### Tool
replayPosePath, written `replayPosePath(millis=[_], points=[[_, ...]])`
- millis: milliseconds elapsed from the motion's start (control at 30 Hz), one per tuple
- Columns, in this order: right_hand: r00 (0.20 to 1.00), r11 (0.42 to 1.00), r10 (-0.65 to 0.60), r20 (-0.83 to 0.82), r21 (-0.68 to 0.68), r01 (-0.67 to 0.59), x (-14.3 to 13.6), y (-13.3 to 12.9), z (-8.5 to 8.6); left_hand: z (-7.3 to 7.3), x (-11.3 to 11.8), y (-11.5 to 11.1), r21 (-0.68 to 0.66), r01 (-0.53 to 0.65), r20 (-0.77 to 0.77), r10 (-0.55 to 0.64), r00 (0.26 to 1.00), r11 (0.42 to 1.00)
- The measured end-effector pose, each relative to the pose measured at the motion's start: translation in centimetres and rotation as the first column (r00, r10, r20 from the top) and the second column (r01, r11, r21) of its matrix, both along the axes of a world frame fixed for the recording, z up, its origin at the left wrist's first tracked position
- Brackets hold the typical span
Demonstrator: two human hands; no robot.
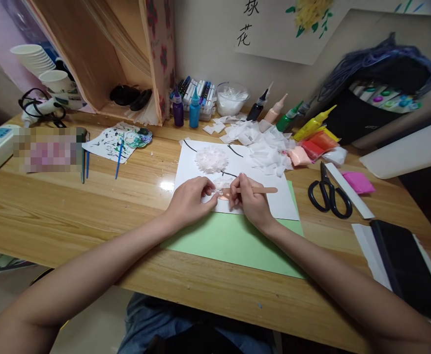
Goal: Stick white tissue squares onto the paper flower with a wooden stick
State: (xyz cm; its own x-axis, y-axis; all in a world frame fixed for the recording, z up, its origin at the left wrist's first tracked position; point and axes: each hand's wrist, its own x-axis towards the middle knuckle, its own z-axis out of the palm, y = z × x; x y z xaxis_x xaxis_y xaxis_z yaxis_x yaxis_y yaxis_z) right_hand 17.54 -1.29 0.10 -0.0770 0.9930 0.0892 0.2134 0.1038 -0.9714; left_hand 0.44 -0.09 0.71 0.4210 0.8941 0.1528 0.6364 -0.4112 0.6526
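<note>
A white sheet of paper (274, 196) lies on a green sheet (233, 241) before me. It bears black painted lines and a round, fluffy pale tissue flower (211, 160). Below that sits a smaller tissue cluster beside a peach-coloured patch (224, 195). My right hand (250, 199) grips a flat wooden craft stick (267, 190), its left end at the patch. Thumb and fingers of my left hand (193, 199) pinch a small white tissue piece (217, 191) at the edge of the cluster. Torn white tissue squares (269, 147) are heaped on the sheet's upper right.
Paint bottles (194, 109), markers and a clear bowl (233, 98) line the back. Black scissors (329, 194), a white strip (350, 191) and a black phone-like slab (410, 265) lie right. Brushes (119, 157) and a paint-smeared paper (108, 142) are left.
</note>
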Motion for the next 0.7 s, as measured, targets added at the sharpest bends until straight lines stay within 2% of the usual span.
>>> replayPosePath(millis=[67, 133, 300, 567, 700], points=[[0.995, 0.999, -0.011, -0.096, -0.033, 0.007, 0.2, 0.0, -0.4, 0.0, 0.0, 0.0, -0.006, 0.000, -0.001, 0.000, 1.000, 1.000], [0.994, 1.000, -0.014, -0.104, -0.003, 0.013, 0.3, -0.2, -0.6, 0.0, 0.0, 0.0, -0.020, -0.004, 0.004, 0.004, 1.000, 1.000], [0.999, 0.991, 0.000, 0.046, 0.136, -0.006, 0.4, -0.7, -0.6, 0.1, 0.0, 0.1, -0.034, -0.019, 0.002, 0.019, 1.000, 0.999], [0.965, 0.969, 0.030, 0.260, 0.230, -0.092, 0.3, -0.3, -0.4, 0.1, 0.1, 0.1, -0.025, -0.040, -0.024, 0.039, 0.999, 0.999], [0.940, 0.975, 0.040, 0.338, 0.191, -0.110, -0.1, 0.1, 0.7, 0.0, 0.2, 0.1, -0.013, -0.041, -0.034, 0.040, 0.999, 0.999]])
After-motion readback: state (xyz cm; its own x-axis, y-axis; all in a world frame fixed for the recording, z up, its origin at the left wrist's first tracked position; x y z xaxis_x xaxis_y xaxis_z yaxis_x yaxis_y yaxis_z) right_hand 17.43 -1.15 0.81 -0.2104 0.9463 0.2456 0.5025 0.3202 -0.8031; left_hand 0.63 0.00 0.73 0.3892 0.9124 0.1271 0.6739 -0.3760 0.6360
